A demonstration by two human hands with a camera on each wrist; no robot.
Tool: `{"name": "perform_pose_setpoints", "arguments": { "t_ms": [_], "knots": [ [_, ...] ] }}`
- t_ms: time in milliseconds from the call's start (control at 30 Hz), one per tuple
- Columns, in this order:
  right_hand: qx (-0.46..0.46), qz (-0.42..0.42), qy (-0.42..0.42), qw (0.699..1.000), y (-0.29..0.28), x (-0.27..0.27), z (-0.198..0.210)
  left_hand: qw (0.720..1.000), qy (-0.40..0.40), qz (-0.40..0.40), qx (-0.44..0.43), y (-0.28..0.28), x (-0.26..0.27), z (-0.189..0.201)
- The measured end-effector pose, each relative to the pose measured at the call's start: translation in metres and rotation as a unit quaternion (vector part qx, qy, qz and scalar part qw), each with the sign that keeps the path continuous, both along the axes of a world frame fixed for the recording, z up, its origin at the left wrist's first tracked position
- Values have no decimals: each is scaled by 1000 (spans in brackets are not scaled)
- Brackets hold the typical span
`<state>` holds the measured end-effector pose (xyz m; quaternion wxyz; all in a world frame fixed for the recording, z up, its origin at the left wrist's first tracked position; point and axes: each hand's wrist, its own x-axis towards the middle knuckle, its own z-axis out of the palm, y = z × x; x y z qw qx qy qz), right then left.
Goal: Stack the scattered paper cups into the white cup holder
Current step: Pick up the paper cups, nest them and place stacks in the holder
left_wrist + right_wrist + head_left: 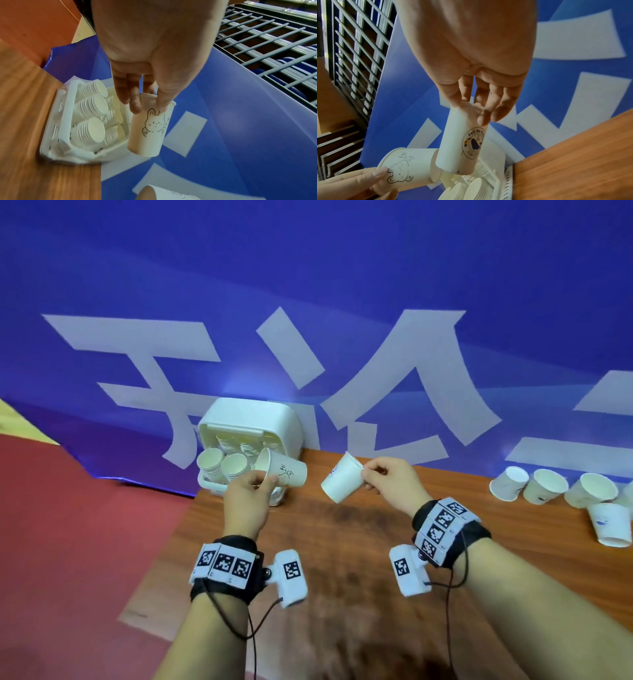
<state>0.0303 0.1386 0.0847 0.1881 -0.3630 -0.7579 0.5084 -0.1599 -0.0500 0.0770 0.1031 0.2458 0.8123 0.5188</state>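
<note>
The white cup holder [287, 426] lies on its side at the table's back left, with several stacks of paper cups [222, 465] inside. My left hand [255, 484] pinches the rim of a bunny-print cup [286, 472] right in front of the holder. That same cup [149, 129] hangs from thumb and fingers in the left wrist view, beside the holder [66, 102]. My right hand [375, 475] pinches the rim of a logo cup [342, 482], tilted bottom-down to the left, above the table. The logo cup [460, 144] hangs near the bunny cup [407, 166].
Several loose cups [544, 486] lie at the table's right back edge, one more [611, 523] nearer. A blue banner [308, 285] rises behind the wooden table [342, 542]. Red floor [78, 535] lies off the table's left edge.
</note>
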Motion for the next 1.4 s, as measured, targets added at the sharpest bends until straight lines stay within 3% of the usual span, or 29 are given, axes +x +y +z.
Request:
{"name": "perform_pose_setpoints", "arguments": {
  "t_ms": [267, 533, 900, 1400],
  "knots": [
    [36, 59, -28, 997, -54, -153, -7, 996, -55, 70, 3, -71, -133, -20],
    [46, 52, -52, 996, -82, -244, -36, 994, -71, 88, 2, -95, -221, -48],
    [150, 84, -101, 980, -79, -304, -45, 998, -40, 32, -39, -66, -276, -63],
    [284, 248, -219, 900, -68, -339, -96, 976, 79, -91, -180, -25, -295, -108]
  ]
}}
